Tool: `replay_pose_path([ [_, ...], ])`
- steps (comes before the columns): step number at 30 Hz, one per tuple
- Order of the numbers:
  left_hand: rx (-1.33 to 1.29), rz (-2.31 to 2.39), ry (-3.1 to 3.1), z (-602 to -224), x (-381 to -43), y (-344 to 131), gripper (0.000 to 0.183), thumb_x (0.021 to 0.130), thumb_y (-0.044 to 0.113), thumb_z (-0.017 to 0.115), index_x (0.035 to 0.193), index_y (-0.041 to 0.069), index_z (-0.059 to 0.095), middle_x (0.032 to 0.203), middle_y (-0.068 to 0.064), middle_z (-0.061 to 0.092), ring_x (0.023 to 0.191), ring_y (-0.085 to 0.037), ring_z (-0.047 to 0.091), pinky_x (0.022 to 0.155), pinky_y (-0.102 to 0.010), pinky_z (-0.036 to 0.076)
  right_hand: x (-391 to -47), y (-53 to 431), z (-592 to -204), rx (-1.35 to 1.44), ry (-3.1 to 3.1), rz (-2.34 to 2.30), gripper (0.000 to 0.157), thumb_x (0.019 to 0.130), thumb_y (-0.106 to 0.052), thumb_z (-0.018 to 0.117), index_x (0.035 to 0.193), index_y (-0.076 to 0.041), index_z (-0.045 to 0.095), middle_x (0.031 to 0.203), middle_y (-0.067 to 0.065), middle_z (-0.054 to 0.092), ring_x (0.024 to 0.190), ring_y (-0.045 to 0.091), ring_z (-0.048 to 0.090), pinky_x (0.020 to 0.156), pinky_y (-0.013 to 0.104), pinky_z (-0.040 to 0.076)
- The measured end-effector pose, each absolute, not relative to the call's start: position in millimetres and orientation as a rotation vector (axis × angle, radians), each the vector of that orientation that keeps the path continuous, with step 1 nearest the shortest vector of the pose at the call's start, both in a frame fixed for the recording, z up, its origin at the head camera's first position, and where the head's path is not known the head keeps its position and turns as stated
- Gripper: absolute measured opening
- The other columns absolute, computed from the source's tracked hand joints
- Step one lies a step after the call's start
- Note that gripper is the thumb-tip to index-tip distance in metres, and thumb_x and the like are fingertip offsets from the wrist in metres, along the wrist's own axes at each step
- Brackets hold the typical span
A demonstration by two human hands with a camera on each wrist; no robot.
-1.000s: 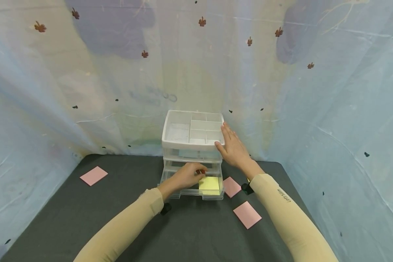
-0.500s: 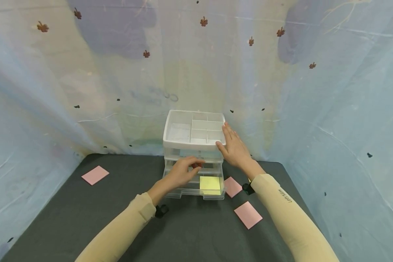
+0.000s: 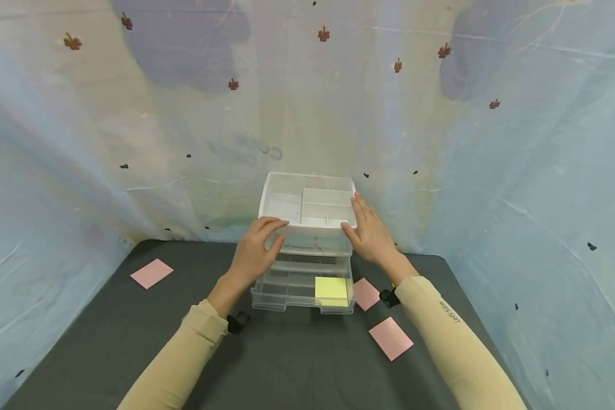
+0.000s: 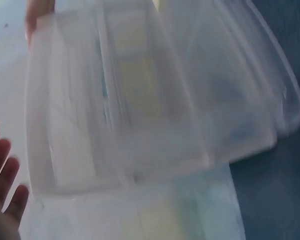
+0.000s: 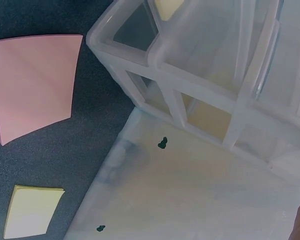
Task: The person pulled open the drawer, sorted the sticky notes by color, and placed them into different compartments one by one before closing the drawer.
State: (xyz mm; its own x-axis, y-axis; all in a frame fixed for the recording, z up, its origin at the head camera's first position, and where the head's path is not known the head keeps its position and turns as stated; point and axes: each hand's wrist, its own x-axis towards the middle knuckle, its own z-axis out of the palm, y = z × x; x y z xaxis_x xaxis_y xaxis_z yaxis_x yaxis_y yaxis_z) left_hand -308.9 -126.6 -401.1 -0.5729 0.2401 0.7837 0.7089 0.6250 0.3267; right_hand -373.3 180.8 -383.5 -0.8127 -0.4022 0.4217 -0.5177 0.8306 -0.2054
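A small plastic drawer unit (image 3: 307, 242) with a white divided top tray (image 3: 282, 213) stands at the back of the dark table. Its clear bottom drawer (image 3: 287, 299) is pulled out, and a yellow sticky-note pad (image 3: 331, 290) lies in its right part. My left hand (image 3: 253, 253) is at the unit's front left corner, fingers extended and thumb apart; in the left wrist view its fingers (image 4: 5, 175) look separate from the unit, with nothing held. My right hand (image 3: 374, 239) rests against the right side of the top tray, fingers straight.
Two pink sticky-note pads (image 3: 391, 339) lie right of the drawer, one close beside it. Another pink pad (image 3: 151, 274) is far left. A yellow pad (image 5: 32, 212) lies beyond the right side. A patterned curtain (image 3: 307, 114) hangs behind and around the table.
My left hand has moved up and left, from over the pulled-out drawer to the top tray's front left corner. The right hand has stayed on the tray's side.
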Motion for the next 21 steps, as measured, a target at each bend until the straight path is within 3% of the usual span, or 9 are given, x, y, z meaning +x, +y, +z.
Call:
replay_pose_path([
  [4, -0.673, -0.708, -2.083, -396, -323, -141, 0.040, 0.097, 0.008, 0.074, 0.135, -0.002, 0.065, 0.135, -0.020, 0.062, 0.124, -0.040, 0.058, 0.102, -0.055, 0.050, -374, 182, -385, 0.688, -2.652, 0.452, 0.079, 0.111, -0.050, 0.038, 0.167, -0.003, 0.009, 0.175, 0.010, 0.002, 0.161, 0.028, 0.010, 0.129, 0.053, 0.016],
  [9, -0.612, -0.669, -2.255, -392, -338, -155, 0.057, 0.104, 0.022, 0.064, 0.150, -0.008, 0.047, 0.155, -0.025, 0.045, 0.141, -0.043, 0.043, 0.115, -0.059, 0.037, -373, 181, -385, 0.688, -2.656, 0.462, 0.079, 0.112, -0.050, 0.038, 0.167, -0.003, 0.007, 0.175, 0.011, 0.002, 0.161, 0.028, 0.010, 0.129, 0.052, 0.014],
  [15, -0.578, -0.546, -2.516, -390, -349, -164, 0.076, 0.110, 0.040, 0.051, 0.163, -0.005, 0.021, 0.170, -0.023, 0.021, 0.157, -0.043, 0.016, 0.125, -0.061, 0.018, -370, 177, -383, 0.662, -2.680, 0.490, 0.080, 0.111, -0.050, 0.039, 0.167, -0.004, 0.004, 0.175, 0.009, -0.001, 0.161, 0.029, 0.010, 0.129, 0.050, 0.014],
  [21, -0.602, -0.427, -2.599, -388, -355, -163, 0.080, 0.111, 0.049, 0.042, 0.166, -0.001, 0.010, 0.174, -0.018, 0.008, 0.159, -0.040, 0.009, 0.127, -0.058, 0.015, -367, 180, -383, 0.651, -2.661, 0.558, 0.078, 0.112, -0.048, 0.039, 0.167, -0.001, 0.007, 0.175, 0.011, 0.003, 0.160, 0.030, 0.011, 0.130, 0.050, 0.012],
])
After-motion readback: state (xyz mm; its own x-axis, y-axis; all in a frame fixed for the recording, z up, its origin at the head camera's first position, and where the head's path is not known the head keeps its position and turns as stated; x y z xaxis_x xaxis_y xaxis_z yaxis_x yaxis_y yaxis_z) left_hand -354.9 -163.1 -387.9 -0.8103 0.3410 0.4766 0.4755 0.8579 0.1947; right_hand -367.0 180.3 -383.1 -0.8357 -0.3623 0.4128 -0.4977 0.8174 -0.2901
